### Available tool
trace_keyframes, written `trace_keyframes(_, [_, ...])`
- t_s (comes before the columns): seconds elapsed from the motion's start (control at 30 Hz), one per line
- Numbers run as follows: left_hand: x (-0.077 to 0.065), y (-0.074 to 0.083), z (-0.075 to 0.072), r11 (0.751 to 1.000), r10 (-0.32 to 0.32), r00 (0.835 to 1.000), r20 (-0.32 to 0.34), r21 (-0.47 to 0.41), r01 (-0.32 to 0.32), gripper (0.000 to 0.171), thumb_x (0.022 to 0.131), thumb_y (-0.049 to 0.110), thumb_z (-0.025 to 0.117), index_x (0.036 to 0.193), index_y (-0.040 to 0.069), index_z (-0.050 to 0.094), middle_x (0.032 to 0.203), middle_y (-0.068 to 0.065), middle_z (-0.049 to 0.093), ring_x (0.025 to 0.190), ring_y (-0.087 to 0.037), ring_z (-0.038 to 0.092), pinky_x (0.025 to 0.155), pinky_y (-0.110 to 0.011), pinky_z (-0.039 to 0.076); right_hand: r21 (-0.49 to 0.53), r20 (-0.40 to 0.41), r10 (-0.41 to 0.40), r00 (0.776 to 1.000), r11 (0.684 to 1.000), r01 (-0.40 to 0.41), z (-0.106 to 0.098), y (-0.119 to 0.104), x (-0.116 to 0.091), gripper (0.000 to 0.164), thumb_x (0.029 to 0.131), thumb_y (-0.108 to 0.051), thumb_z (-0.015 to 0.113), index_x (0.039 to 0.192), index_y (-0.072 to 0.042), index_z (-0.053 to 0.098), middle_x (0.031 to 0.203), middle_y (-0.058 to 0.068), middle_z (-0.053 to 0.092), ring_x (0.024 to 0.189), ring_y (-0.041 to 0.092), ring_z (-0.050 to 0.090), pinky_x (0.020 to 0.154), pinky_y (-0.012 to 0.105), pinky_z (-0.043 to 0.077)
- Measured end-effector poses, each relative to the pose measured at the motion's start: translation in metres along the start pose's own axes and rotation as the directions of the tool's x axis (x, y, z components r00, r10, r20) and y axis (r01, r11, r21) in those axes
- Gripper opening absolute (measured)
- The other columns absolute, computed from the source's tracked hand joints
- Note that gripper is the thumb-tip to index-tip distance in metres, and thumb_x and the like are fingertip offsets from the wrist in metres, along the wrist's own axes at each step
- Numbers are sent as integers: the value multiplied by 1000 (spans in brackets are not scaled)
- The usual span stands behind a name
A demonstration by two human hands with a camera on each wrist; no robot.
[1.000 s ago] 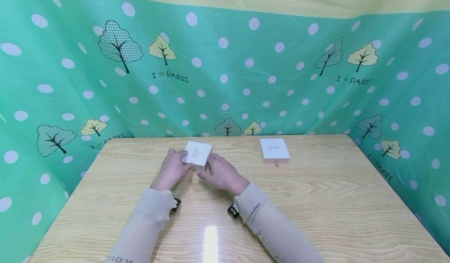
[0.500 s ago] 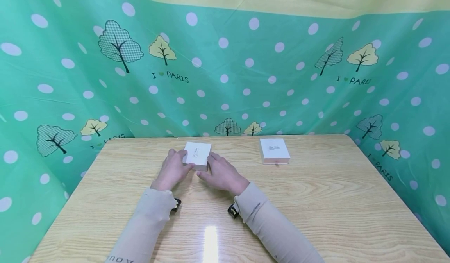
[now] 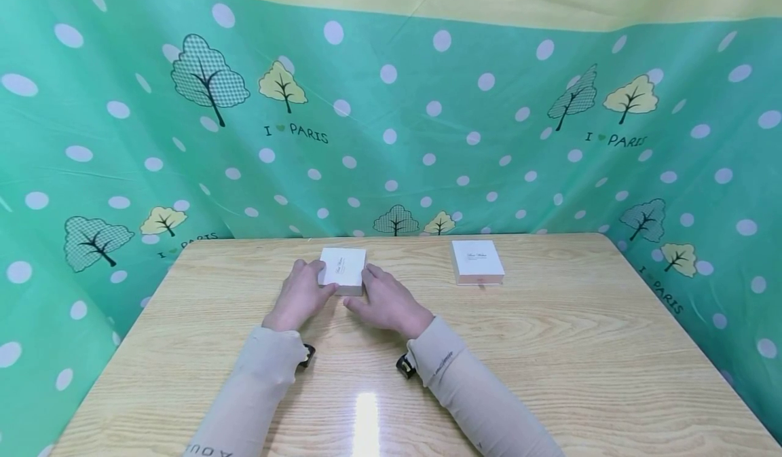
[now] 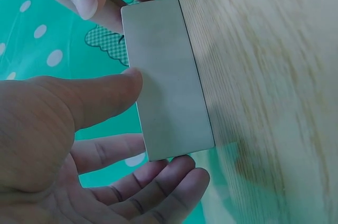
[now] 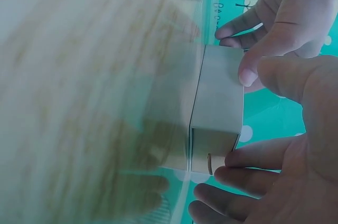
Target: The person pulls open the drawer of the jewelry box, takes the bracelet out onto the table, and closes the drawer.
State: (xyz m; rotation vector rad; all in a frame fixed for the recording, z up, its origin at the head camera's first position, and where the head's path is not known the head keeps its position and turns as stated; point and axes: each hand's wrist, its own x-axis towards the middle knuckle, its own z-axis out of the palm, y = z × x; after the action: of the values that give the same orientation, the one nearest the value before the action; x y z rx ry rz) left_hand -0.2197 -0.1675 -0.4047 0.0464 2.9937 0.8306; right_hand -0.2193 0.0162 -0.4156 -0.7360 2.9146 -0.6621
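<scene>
A small white square box [image 3: 342,267] with dark print on its lid rests on the table toward the back, left of centre. My left hand [image 3: 297,296] holds it by its near left corner, thumb on the near top edge and fingers along the left side. Fingertips of my right hand [image 3: 386,300] touch the box's right side, where a small pull tab [image 5: 209,164] shows in the right wrist view. The right thumb [image 5: 280,76] stays off the box, close to the left thumb. In the left wrist view the box's plain near side [image 4: 168,78] faces me.
A second white box [image 3: 478,262] with similar print sits farther right on the wooden table [image 3: 550,348]. Behind the table hangs a green dotted cloth [image 3: 391,144], close to the back edge. A bright light reflection lies on the front of the tabletop.
Between my hands the box has turned slightly anticlockwise, so its near side now lies squarer to the table's back edge. The hands have barely moved, and the second box stays put.
</scene>
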Motion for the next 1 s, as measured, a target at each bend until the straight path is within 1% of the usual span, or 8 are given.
trace_keyframes(0.2, [0,0,0,1000,-5,1000,5,2,5,62,88,24,69,136,-7,45,118,-25,47,93,-31,51,86,-46,47,-16,0,1,1000,1000,-1,-1,-1,-1,74,91,-50,57,140,3,41,143,16,43,126,29,47,104,37,40])
trace_keyframes(0.4, [-1,1,0,1000,-13,1000,12,-1,13,61,89,23,69,136,-8,45,117,-25,47,93,-31,51,86,-46,47,-11,8,14,1000,1000,-13,-2,-1,-1,73,91,-50,57,140,3,41,142,15,44,125,29,48,104,38,41])
trace_keyframes(0.67, [-2,2,0,1000,-12,1000,13,5,12,61,89,23,68,135,-8,44,117,-25,47,93,-30,51,86,-46,47,5,42,40,998,999,-41,-2,-1,-2,80,91,-52,55,145,4,33,150,18,33,134,31,37,110,39,32])
trace_keyframes(1.0, [-2,3,-1,1000,-7,1000,9,8,7,60,89,23,68,134,-9,45,116,-25,48,91,-31,52,83,-45,48,6,43,35,998,999,-35,-1,1,0,81,91,-52,55,145,3,32,150,16,34,135,30,37,110,38,32])
